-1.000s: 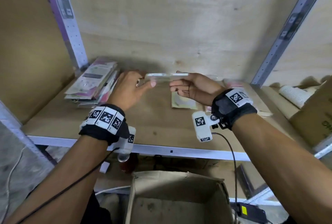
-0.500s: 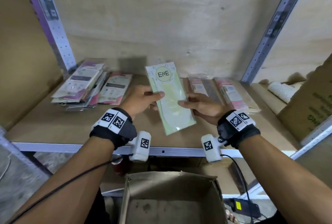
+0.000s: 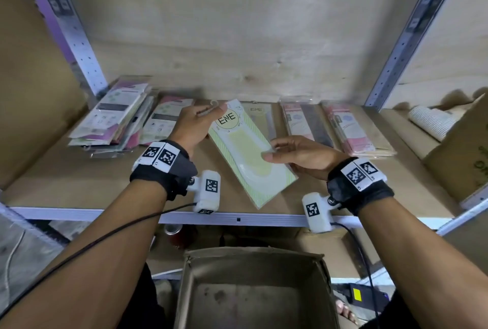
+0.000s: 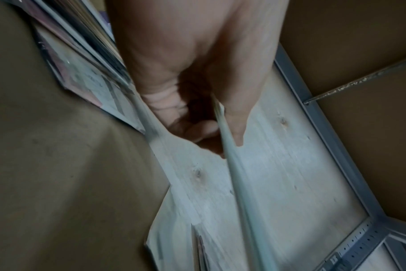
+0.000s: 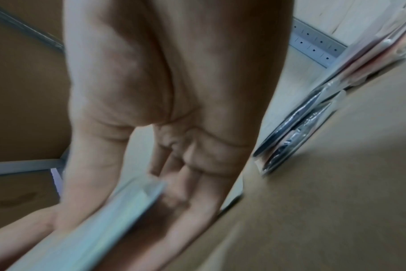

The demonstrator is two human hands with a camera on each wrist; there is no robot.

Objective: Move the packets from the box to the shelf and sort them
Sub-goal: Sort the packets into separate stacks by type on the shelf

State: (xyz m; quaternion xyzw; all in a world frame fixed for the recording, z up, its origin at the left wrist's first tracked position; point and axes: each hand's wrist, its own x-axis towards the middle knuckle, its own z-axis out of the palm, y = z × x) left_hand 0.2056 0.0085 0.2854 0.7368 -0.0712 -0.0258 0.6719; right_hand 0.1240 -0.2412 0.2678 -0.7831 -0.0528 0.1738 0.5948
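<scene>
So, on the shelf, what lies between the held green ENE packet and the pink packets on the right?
In the head view, a second ENE packet lies flat there, partly under the held one.

Your pale green packet (image 3: pixel 250 154) (flat, printed "ENE" in a circle near its top) lies at a slant over the middle of the shelf (image 3: pixel 79 183), its lower end toward the shelf's front edge. Whether it rests flat on the board you cannot tell. Just behind it a second ENE packet (image 3: pixel 260 115) lies against the shelf's back wall. At the shelf's left end sits a loose, fanned stack of pink-and-white packets (image 3: pixel 113 120), with one more pink-and-white packet (image 3: pixel 165 120) beside it. Toward the shelf's right end lie two rows of pink packets (image 3: pixel 348 128). The cardboard box (image 3: pixel 253 289) stands open below the shelf's front edge.
</scene>
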